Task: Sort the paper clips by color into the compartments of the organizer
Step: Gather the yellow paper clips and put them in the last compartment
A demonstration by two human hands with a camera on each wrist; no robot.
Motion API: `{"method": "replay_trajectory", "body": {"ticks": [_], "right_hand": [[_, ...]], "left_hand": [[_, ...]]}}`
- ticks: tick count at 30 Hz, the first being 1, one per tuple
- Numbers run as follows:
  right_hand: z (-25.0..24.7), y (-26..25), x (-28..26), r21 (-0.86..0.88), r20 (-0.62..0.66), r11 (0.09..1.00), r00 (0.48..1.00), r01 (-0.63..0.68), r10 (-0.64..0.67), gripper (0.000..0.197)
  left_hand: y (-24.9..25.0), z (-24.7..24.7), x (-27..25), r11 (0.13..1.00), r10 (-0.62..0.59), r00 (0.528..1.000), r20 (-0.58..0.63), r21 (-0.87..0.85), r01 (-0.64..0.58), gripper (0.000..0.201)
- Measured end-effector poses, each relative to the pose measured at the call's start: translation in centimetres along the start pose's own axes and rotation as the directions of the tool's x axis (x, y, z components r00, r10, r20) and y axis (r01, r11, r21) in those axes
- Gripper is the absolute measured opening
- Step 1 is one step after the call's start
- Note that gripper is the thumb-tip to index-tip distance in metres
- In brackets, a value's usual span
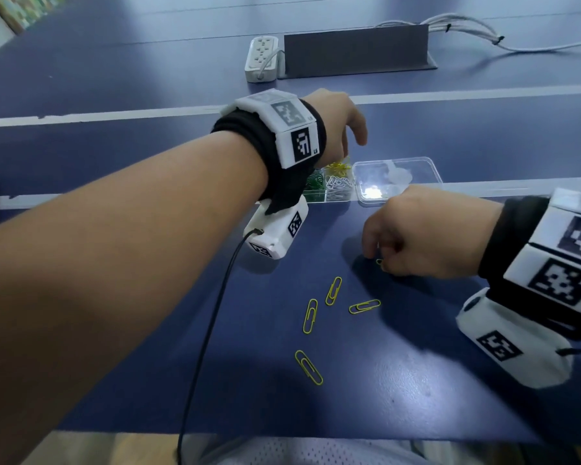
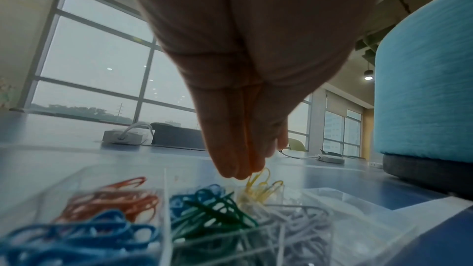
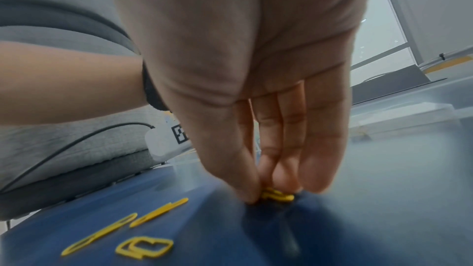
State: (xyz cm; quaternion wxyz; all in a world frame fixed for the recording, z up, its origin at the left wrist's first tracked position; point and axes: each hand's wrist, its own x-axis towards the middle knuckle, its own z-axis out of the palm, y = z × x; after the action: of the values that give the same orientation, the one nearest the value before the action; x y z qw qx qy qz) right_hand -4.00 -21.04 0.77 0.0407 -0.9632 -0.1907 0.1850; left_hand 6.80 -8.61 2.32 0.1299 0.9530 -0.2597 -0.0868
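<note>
A clear organizer (image 1: 337,199) lies mid-table with its lid (image 1: 396,177) open to the right. Its compartments hold red clips (image 2: 115,201), blue clips (image 2: 76,238), green clips (image 2: 217,209), white clips (image 2: 294,219) and yellow clips (image 2: 266,191). My left hand (image 2: 243,171) hovers over the yellow compartment, thumb and finger pinching a yellow clip (image 2: 259,177) that points down into it. Nearer me, my right hand (image 3: 266,195) pinches another yellow clip (image 3: 277,196) that lies on the blue table. Several loose yellow clips (image 1: 310,315) lie to its left.
A white power strip (image 1: 261,58), a grey upright panel (image 1: 356,52) and white cables (image 1: 467,28) sit at the back. A black cable (image 1: 208,330) hangs from my left wrist camera. The table's front edge runs near my body. A teal stool (image 2: 424,88) stands beyond the table.
</note>
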Motion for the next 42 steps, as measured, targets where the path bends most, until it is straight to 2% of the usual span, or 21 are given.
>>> {"method": "replay_trajectory", "body": {"ticks": [6, 10, 13, 16, 18, 21, 25, 27, 31, 35, 38, 42], "right_hand": [[0.3, -0.1, -0.4, -0.007, -0.047, 0.998, 0.997, 0.055, -0.055, 0.024], [0.2, -0.1, -0.6, 0.019, -0.067, 0.991, 0.989, 0.133, -0.131, 0.024], [0.5, -1.0, -1.3, 0.014, -0.011, 0.972, 0.972, 0.235, -0.235, 0.018], [1.1, -2.1, -1.8, -0.006, 0.07, 0.961, 0.959, 0.277, -0.276, 0.015], [1.3, -2.6, -1.9, -0.027, 0.094, 0.964, 0.961, 0.265, -0.261, 0.012], [1.0, -3.0, -2.1, -0.041, 0.12, 0.969, 0.964, 0.243, -0.237, 0.008], [0.1, -2.9, -1.6, -0.107, 0.112, 0.966, 0.968, 0.235, -0.223, 0.011], [-0.2, -2.7, -0.9, -0.097, 0.051, 0.969, 0.973, 0.229, -0.225, 0.02], [0.1, -3.3, 0.1, -0.031, -0.085, 0.962, 0.958, 0.271, -0.273, 0.035], [1.0, -3.7, 0.2, -0.035, -0.052, 0.952, 0.95, 0.305, -0.307, 0.027], [1.2, -3.6, -0.2, -0.024, -0.042, 0.947, 0.946, 0.322, -0.322, 0.02], [1.4, -3.6, -0.1, -0.026, -0.038, 0.949, 0.948, 0.315, -0.315, 0.018]], "left_hand": [[-0.6, 0.3, -0.9, 1.0, 0.005, 0.999, -0.032, -0.006, -0.005, 0.049], [-0.4, 1.1, -1.1, 0.998, 0.047, 0.999, -0.004, 0.041, -0.047, 0.052], [-0.6, 1.0, -1.4, 0.998, 0.043, 0.998, -0.045, -0.035, -0.045, 0.051], [-0.1, 0.4, -2.5, 0.992, 0.115, 0.989, -0.093, -0.045, -0.119, 0.039], [0.2, 0.2, -4.1, 0.98, 0.199, 0.979, -0.044, -0.02, -0.2, 0.025], [0.1, 0.6, -7.5, 0.954, 0.296, 0.944, 0.147, 0.004, -0.299, 0.017], [-1.2, 1.9, -11.2, 0.952, 0.272, 0.898, 0.347, 0.041, -0.304, 0.019], [-1.6, 2.7, -12.3, 0.951, 0.243, 0.883, 0.401, 0.083, -0.299, 0.03], [-1.4, 3.3, -13.6, 0.954, 0.227, 0.878, 0.422, 0.086, -0.288, 0.058], [-0.4, 4.0, -14.4, 0.937, 0.187, 0.882, 0.434, 0.191, -0.292, 0.07], [0.1, 4.6, -14.8, 0.932, 0.181, 0.878, 0.443, 0.209, -0.297, 0.065], [0.2, 4.7, -14.4, 0.93, 0.232, 0.872, 0.43, 0.164, -0.328, 0.047]]}}
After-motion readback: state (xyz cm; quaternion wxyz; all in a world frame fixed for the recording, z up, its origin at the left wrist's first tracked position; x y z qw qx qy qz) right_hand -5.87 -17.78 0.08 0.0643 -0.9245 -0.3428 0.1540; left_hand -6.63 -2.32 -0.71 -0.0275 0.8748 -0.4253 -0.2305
